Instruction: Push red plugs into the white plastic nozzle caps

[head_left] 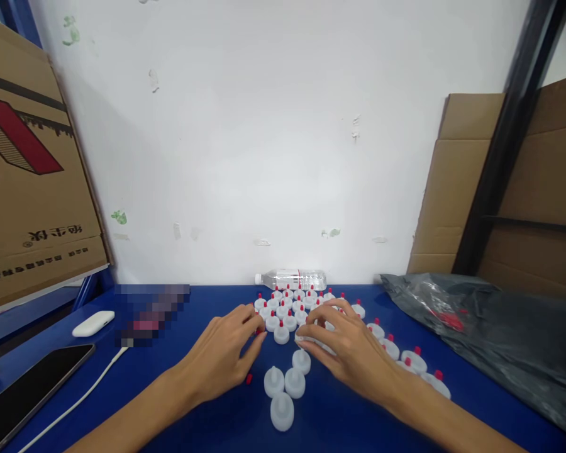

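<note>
While right fingers (319,332) pinch a white cap (299,338) (half-hidden), I cannot tell whether left fingers (249,326) grip anything.

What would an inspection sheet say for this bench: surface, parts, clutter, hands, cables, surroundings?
Surface: blue table, parts grouped mainly at centre and right.
Parts: white lids with red tips beyond the hands and to the right; four lids without red tips on the near side; loose red tip by the left hand.
Clutter: bottle on its side, phone, white case, dark plastic bag; one item pixelated, unreadable.
Hands: left, fingers bent, grip unclear; right hand appears to hold a white lid.
Cables: white cable beside the phone.
Surroundings: marked white wall, printed cardboard box left, plain cardboard right.
</note>
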`<action>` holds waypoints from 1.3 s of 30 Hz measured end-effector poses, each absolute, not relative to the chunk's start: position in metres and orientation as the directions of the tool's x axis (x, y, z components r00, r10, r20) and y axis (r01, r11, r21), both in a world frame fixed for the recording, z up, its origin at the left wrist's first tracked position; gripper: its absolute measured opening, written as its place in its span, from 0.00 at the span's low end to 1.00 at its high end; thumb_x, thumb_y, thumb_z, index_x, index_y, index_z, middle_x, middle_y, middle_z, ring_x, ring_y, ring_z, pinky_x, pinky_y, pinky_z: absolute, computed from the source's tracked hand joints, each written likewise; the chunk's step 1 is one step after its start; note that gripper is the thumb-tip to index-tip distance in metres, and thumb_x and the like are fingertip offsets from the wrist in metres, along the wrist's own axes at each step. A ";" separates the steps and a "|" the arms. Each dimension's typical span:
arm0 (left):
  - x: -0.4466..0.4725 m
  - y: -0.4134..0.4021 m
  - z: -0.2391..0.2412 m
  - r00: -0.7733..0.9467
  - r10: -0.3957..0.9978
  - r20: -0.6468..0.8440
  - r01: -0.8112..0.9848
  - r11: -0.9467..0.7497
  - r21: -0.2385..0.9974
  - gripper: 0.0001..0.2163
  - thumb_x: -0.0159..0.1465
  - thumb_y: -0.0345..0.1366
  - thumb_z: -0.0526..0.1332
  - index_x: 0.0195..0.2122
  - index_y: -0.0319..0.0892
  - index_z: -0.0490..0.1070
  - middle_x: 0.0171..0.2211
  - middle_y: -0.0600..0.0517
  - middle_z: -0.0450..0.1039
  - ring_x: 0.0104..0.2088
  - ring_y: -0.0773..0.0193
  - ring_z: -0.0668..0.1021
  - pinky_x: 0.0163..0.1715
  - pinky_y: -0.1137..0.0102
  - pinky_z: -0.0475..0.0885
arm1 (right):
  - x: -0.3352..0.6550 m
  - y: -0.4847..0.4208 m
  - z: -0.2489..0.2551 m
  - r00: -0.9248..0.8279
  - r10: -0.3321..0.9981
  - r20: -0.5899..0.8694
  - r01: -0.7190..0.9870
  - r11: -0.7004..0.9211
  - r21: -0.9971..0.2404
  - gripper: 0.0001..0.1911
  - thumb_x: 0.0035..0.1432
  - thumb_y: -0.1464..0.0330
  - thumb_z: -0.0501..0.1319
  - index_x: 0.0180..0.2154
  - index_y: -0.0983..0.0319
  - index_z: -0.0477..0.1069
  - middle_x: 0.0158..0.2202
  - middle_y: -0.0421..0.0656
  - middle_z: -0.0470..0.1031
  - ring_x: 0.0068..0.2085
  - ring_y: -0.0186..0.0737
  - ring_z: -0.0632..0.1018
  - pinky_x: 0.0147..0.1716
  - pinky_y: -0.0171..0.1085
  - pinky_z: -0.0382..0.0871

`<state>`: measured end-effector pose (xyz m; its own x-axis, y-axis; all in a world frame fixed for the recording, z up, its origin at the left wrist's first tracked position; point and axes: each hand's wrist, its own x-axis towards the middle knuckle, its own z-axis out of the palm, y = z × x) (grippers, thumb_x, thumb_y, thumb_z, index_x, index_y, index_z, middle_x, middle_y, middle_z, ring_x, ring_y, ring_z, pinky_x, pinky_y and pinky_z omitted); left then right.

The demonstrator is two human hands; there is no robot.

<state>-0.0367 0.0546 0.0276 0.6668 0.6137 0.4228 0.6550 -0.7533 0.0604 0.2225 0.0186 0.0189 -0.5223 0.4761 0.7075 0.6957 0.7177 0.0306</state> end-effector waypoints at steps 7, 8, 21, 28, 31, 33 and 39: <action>-0.037 0.055 0.023 0.744 0.586 0.320 0.608 -0.793 0.039 0.08 0.70 0.29 0.53 0.43 0.47 0.70 0.44 0.51 0.71 0.45 0.58 0.72 0.33 0.68 0.64 | 0.225 0.025 0.015 -0.488 0.511 0.708 0.723 0.691 0.000 0.06 0.69 0.69 0.59 0.44 0.57 0.75 0.37 0.42 0.76 0.38 0.39 0.76 0.49 0.46 0.63; -0.037 0.055 0.023 0.745 0.590 0.311 0.611 -0.791 0.037 0.08 0.70 0.29 0.54 0.43 0.47 0.70 0.43 0.52 0.71 0.44 0.59 0.72 0.32 0.68 0.64 | 0.225 0.025 0.016 -0.484 0.522 0.703 0.732 0.681 -0.001 0.06 0.68 0.69 0.59 0.44 0.57 0.75 0.37 0.41 0.77 0.38 0.39 0.76 0.49 0.46 0.63; -0.035 0.058 0.020 0.745 0.615 0.258 0.636 -0.772 0.002 0.06 0.69 0.30 0.55 0.37 0.45 0.71 0.37 0.52 0.72 0.42 0.58 0.72 0.31 0.68 0.63 | 0.222 0.020 0.012 -0.550 0.616 0.565 0.720 0.692 -0.054 0.08 0.70 0.67 0.57 0.40 0.58 0.75 0.36 0.40 0.76 0.38 0.38 0.76 0.55 0.48 0.60; -0.035 0.060 0.016 0.726 0.630 0.274 0.657 -0.754 -0.008 0.09 0.71 0.31 0.54 0.36 0.44 0.72 0.35 0.50 0.72 0.40 0.57 0.73 0.30 0.68 0.65 | 0.223 0.025 0.008 -0.495 0.645 0.582 0.774 0.632 -0.043 0.09 0.69 0.67 0.58 0.38 0.59 0.76 0.35 0.41 0.78 0.38 0.40 0.77 0.51 0.47 0.62; -0.035 0.058 0.018 0.714 0.633 0.300 0.663 -0.748 -0.002 0.08 0.71 0.32 0.53 0.43 0.45 0.72 0.39 0.50 0.72 0.43 0.56 0.73 0.34 0.67 0.69 | 0.223 0.024 0.007 -0.499 0.672 0.546 0.777 0.626 -0.060 0.09 0.69 0.65 0.59 0.37 0.58 0.76 0.34 0.40 0.79 0.37 0.39 0.78 0.52 0.47 0.60; -0.033 0.056 0.020 0.703 0.624 0.341 0.663 -0.748 0.001 0.12 0.72 0.33 0.53 0.54 0.48 0.69 0.45 0.48 0.71 0.46 0.56 0.72 0.37 0.66 0.72 | 0.223 0.022 0.008 -0.496 0.686 0.533 0.779 0.622 -0.075 0.10 0.69 0.63 0.58 0.37 0.58 0.77 0.33 0.39 0.79 0.37 0.39 0.78 0.53 0.47 0.59; -0.029 0.055 0.016 0.721 0.567 0.397 0.623 -0.782 -0.014 0.22 0.73 0.30 0.49 0.67 0.52 0.57 0.48 0.46 0.66 0.44 0.58 0.73 0.40 0.65 0.76 | 0.220 0.016 0.012 -0.488 0.694 0.530 0.782 0.617 -0.088 0.15 0.71 0.63 0.55 0.36 0.59 0.78 0.32 0.40 0.80 0.36 0.40 0.78 0.55 0.48 0.58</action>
